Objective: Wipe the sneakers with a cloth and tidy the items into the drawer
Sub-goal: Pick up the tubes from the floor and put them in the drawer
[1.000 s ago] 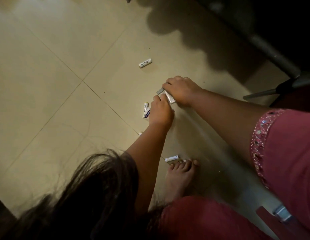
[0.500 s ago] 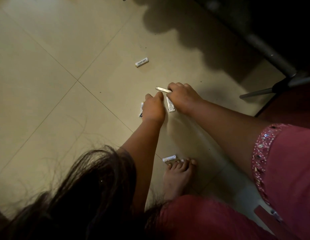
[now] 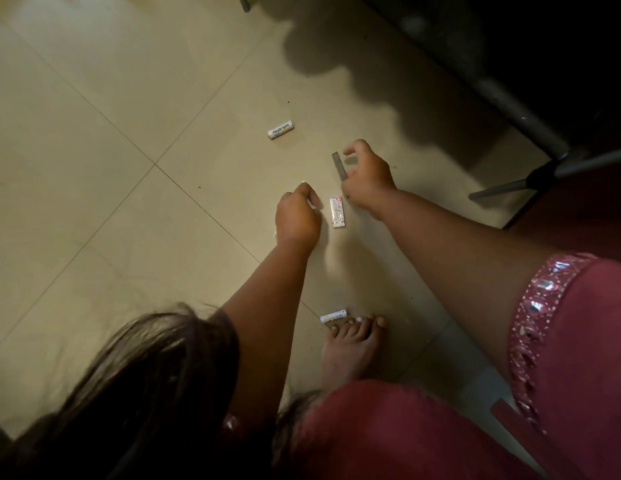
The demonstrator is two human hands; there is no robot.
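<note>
Left hand [image 3: 297, 218] curled on white batteries, right hand [image 3: 366, 178] pinching grey strip [image 3: 338, 166], pack [image 3: 337, 212] between.

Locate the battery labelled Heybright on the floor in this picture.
In the head view, the Heybright battery lies alone on the tiled floor, upper centre, beyond and left of both hands, apart from the silver packet between them.

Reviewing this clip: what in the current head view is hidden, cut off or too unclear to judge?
- Left hand: white bits show at its fingertips and wrist edge; the hand itself hides what it grips.
- Right hand: whether it touches the grey strip is unclear.
- Small packet: print too small to read.
- Battery by the toes: label unreadable.
- Sneakers, cloth, drawer: not in view.
</note>
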